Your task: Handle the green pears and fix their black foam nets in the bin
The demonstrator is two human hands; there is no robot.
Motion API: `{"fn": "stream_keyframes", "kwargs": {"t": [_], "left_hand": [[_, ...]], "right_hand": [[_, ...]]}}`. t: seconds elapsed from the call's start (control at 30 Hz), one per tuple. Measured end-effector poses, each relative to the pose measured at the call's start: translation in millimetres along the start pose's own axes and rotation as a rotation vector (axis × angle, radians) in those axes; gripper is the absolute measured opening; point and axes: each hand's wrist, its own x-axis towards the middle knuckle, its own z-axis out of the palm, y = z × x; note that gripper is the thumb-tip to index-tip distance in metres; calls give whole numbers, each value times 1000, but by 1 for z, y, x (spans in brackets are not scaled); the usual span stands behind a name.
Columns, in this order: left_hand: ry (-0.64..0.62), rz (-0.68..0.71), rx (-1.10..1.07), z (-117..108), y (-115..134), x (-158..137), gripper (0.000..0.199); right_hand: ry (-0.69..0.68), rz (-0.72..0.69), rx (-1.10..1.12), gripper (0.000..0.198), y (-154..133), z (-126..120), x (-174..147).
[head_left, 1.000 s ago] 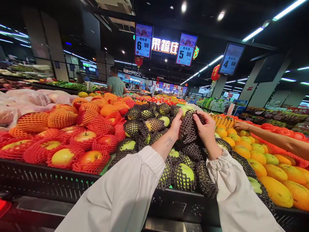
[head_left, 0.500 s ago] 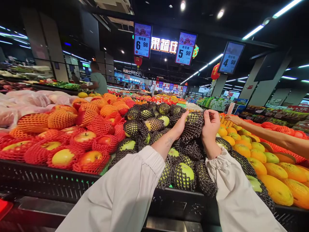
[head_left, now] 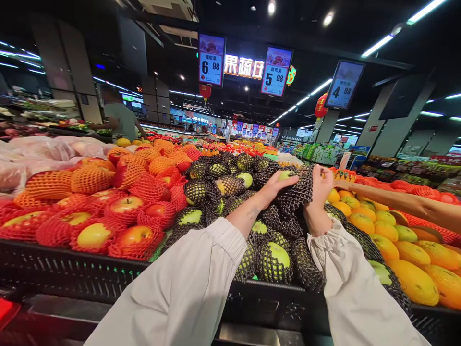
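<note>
While L hand [head_left: 274, 189] clasps grn apple [head_left: 284, 175], R hand [head_left: 320, 186], pinching blk net [head_left: 297, 189], has shifted right.

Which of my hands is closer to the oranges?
Right. Your right hand is just left of the oranges, at the right side of the netted green apple; your left hand is farther away, at that apple's left side.

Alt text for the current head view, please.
The left hand and right hand hold a green apple in black netting above a heap of netted green apples. Red-netted apples lie left, oranges right; another person's arm reaches in at far right.
</note>
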Motion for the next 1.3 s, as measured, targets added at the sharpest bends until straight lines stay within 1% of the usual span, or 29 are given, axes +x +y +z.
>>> {"fn": "stream_keyframes", "kwargs": {"t": [0.07,0.1,0.17,0.2,0.27,0.33,0.4,0.47,0.57,0.7,0.77,0.87,0.93,1.0,1.07,1.13,1.17,1.23,1.3], "left_hand": [[-6,-3,58,-1,-1,2,54],[-19,0,79,-2,-1,3,52],[-74,3,91,-4,-2,4,49],[-102,4,82,-5,-2,4,49],[-143,3,63,-8,-2,4,52],[-167,-14,70,-10,-1,4,56],[-183,-27,99,-11,-1,2,60],[-190,-35,123,-12,0,1,63],[-183,-55,120,-12,1,0,56],[-84,-49,31,-14,1,1,40],[-44,-45,-25,-13,1,1,36],[1,-27,-64,-11,1,1,30],[59,27,-80,-9,2,1,28],[156,114,-97,-8,3,3,27],[297,195,-101,-6,5,5,25],[433,214,-106,-4,9,5,27],[480,206,-113,-3,10,4,31],[521,200,-136,0,13,2,39],[512,222,-162,3,14,1,44]], "right_hand": [[120,-91,-77,52,-2,-2,1],[145,-130,-106,50,-4,-2,1],[117,-155,-113,48,-7,-1,-1],[81,-134,-85,48,-9,0,-2],[-14,-25,6,50,-9,3,-4],[-110,135,110,53,-7,4,-5],[-169,291,188,53,-3,3,-5],[-201,412,238,52,0,1,-4],[-264,505,259,48,2,0,-4],[-366,508,185,45,0,3,-5],[-400,460,133,46,0,3,-6],[-363,273,39,48,0,1,-4],[-339,151,-29,48,-1,-1,-2],[-357,93,-64,47,-4,-3,-3],[-403,15,-76,45,-11,-4,-6],[-482,-127,-126,44,-17,-4,-9],[-538,-202,-166,43,-19,-3,-11],[-652,-300,-240,43,-21,-3,-14],[-722,-334,-266,45,-20,-3,-15]]}}
